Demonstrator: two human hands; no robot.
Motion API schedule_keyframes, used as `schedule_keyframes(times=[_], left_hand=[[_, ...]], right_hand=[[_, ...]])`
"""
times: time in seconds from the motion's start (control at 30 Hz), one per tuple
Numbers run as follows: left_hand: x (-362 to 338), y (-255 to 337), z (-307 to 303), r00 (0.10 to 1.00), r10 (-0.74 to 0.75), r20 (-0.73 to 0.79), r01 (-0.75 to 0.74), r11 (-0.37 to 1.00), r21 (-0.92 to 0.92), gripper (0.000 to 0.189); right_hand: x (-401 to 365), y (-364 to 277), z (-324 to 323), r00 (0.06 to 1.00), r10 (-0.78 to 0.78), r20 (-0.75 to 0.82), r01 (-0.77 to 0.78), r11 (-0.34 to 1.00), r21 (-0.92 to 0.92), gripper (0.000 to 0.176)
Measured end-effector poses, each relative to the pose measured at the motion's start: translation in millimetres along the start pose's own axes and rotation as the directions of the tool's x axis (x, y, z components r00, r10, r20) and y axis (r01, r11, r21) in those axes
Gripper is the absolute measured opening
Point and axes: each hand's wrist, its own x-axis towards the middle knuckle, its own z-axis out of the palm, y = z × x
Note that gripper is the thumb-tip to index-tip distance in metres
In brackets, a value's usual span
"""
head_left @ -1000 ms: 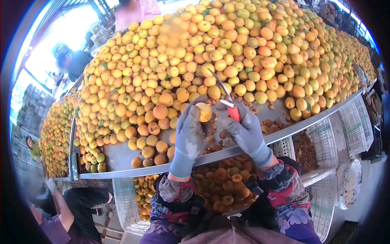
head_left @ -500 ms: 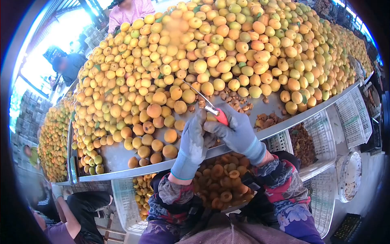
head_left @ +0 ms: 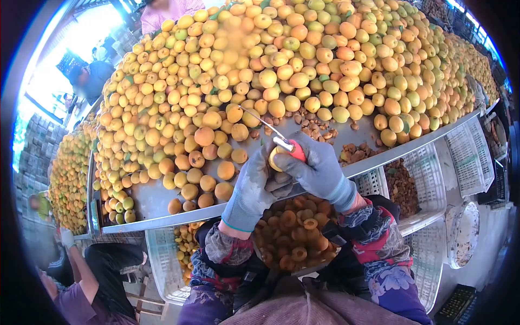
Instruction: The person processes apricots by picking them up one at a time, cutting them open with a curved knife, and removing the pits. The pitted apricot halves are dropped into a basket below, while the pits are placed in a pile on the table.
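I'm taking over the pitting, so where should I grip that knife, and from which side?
Grip the red handle of the knife, coming from the near right as the right hand does. The thin blade sticks out up and left toward the pile, past the apricot in the left hand, so keep off that end.

Matt knit-cloth gloves (head_left: 250, 189), matt-skinned apricot (head_left: 277, 157), shiny metal blade (head_left: 260, 122), red plastic handle (head_left: 297, 152), dull sheet-metal table (head_left: 151, 201), white plastic crate (head_left: 162, 262)

At frame centre, the grey-gloved left hand (head_left: 250, 189) and grey-gloved right hand (head_left: 320, 172) meet, fingers curled tight. Floral-sleeved forearms (head_left: 226, 252) rise from below.
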Motion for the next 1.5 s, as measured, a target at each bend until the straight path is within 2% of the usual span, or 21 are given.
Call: schedule_keyframes(times=[0.1,0.17,0.23,0.3,0.37,0.4,0.43,0.47,0.5,0.53,0.6,0.63,0.83,0.9,1.0,1.13,1.23,1.3,1.43,1.47,1.5], left_hand=[[5,-5,-8,0.996,0.037,0.083,-0.037,0.999,-0.005,0.039],[7,-6,-3,0.989,0.127,-0.080,-0.118,0.986,0.115,0.047],[11,-11,-15,0.988,0.149,-0.029,-0.143,0.977,0.157,0.048],[9,-12,-14,0.985,0.170,0.016,-0.170,0.967,0.191,0.049],[0,-12,7,0.943,0.329,-0.060,-0.297,0.906,0.302,0.045],[2,-15,7,0.942,0.330,-0.060,-0.298,0.906,0.301,0.045],[5,-19,6,0.771,0.636,0.048,-0.526,0.592,0.611,0.043],[7,-22,6,0.528,0.808,0.260,-0.598,0.136,0.790,0.042],[5,-19,6,0.640,0.746,0.186,-0.618,0.355,0.701,0.044],[7,-20,6,0.639,0.746,0.188,-0.619,0.354,0.701,0.044],[14,-23,6,0.528,0.816,0.235,-0.745,0.312,0.590,0.045],[12,-22,8,0.528,0.815,0.238,-0.745,0.310,0.590,0.045],[7,-19,6,0.523,0.740,0.423,-0.708,0.100,0.699,0.052],[11,-19,5,0.443,0.763,0.470,-0.712,-0.019,0.702,0.055],[12,-16,2,0.442,0.753,0.487,-0.652,-0.103,0.751,0.052],[9,-18,3,0.528,0.732,0.431,-0.631,-0.002,0.776,0.054],[15,-20,4,0.408,0.748,0.523,-0.718,-0.091,0.690,0.055],[9,-20,10,0.650,0.703,0.288,-0.757,0.566,0.326,0.051],[19,-12,-5,0.706,0.635,0.314,-0.684,0.726,0.071,0.043],[19,-13,-7,0.702,0.644,0.304,-0.690,0.721,0.066,0.043],[18,-13,-6,0.693,0.646,0.319,-0.717,0.664,0.213,0.043]], right_hand=[[-2,3,2,0.999,-0.046,-0.023,0.044,0.995,-0.094,0.035],[-1,8,3,0.996,-0.077,-0.051,0.070,0.988,-0.137,0.036],[-2,14,5,0.978,-0.200,-0.058,0.170,0.929,-0.328,0.031],[-1,12,7,0.982,-0.171,-0.082,0.146,0.958,-0.248,0.033],[-2,11,11,0.985,-0.140,-0.100,0.122,0.979,-0.164,0.036],[-3,10,14,0.990,-0.078,-0.118,0.077,0.997,-0.011,0.032],[-3,9,16,0.992,-0.015,-0.128,0.033,0.989,0.143,0.029],[-3,8,19,0.992,-0.017,-0.129,0.035,0.989,0.143,0.029],[-4,7,23,0.989,0.047,-0.143,0.005,0.940,0.342,0.026],[-4,6,26,0.983,0.111,-0.145,-0.019,0.849,0.528,0.023],[-4,-1,25,0.978,0.156,-0.138,-0.055,0.831,0.553,0.021],[-4,-3,24,0.971,0.200,-0.131,-0.089,0.811,0.578,0.019],[-8,-1,21,0.932,0.347,-0.104,-0.208,0.749,0.630,0.017],[-8,1,22,0.927,0.357,-0.118,-0.207,0.746,0.633,0.016],[-6,2,21,0.918,0.379,-0.119,-0.209,0.714,0.668,0.014],[-3,-11,15,0.840,0.527,-0.128,-0.282,0.626,0.727,0.015],[-3,0,8,0.856,0.515,-0.051,-0.295,0.566,0.769,0.019],[-1,-1,3,0.853,0.517,-0.068,-0.282,0.566,0.775,0.020],[1,-4,-3,0.847,0.517,-0.122,-0.267,0.612,0.744,0.022],[2,-6,-3,0.851,0.506,-0.141,-0.255,0.632,0.731,0.022],[3,-12,-2,0.850,0.497,-0.174,-0.236,0.655,0.717,0.022]])
